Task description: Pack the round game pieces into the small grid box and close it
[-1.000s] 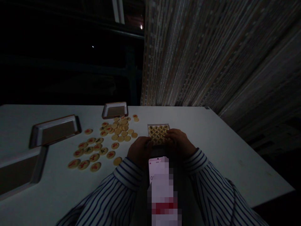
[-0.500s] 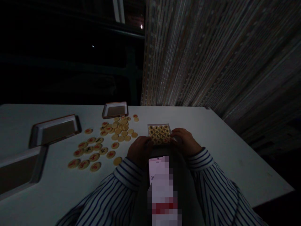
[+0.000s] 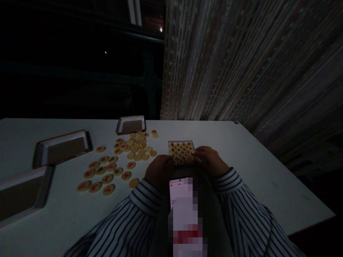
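A small square box [image 3: 181, 141] sits in front of me, filled with rows of round wooden Chinese chess pieces [image 3: 184, 150], mostly marked in black, with red on one at the near right. My left hand [image 3: 158, 169] is closed on the box's near left corner. At its right side, my right hand [image 3: 212, 161] grips the edge with bent fingers. The thumbs and undersides of both hands are lost in shadow. To the left, many loose Chinese chess pieces [image 3: 107, 178] lie spread on the table, some face up with red or black characters, others blank side up.
Three shallow box parts rest on the white table [image 3: 254, 171]: one tray [image 3: 131, 117] at the back, one tray [image 3: 63, 137] at the left, and a nearer tray [image 3: 23, 178] cut by the frame. A lit phone [image 3: 179, 192] is below my hands. A curtain [image 3: 214, 60] hangs behind.
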The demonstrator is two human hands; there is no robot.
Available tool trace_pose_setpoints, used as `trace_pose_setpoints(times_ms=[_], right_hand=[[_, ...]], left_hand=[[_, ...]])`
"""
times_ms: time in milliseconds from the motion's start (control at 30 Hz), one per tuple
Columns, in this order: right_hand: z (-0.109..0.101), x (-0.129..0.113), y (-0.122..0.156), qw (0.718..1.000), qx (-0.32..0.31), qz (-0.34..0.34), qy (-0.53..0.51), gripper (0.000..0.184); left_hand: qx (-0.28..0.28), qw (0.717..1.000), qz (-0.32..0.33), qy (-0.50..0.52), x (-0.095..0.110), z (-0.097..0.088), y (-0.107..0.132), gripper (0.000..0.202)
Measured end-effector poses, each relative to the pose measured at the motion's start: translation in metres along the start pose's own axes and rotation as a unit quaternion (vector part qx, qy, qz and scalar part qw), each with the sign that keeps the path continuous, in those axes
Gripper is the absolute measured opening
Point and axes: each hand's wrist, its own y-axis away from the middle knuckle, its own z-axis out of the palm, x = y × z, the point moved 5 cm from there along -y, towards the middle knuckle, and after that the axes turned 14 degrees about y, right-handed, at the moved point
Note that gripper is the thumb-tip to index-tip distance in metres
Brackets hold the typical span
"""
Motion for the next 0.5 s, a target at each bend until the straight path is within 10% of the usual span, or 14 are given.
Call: trace_pose_setpoints(times_ms=[500], right_hand=[[-0.0005, 0.0000, 0.0007, 1.000, -0.016, 0.012, -0.007, 0.021]], left_hand=[[0.000, 1.000, 0.006, -0.001, 0.0011, -0.0007, 0.0002, 0.023]])
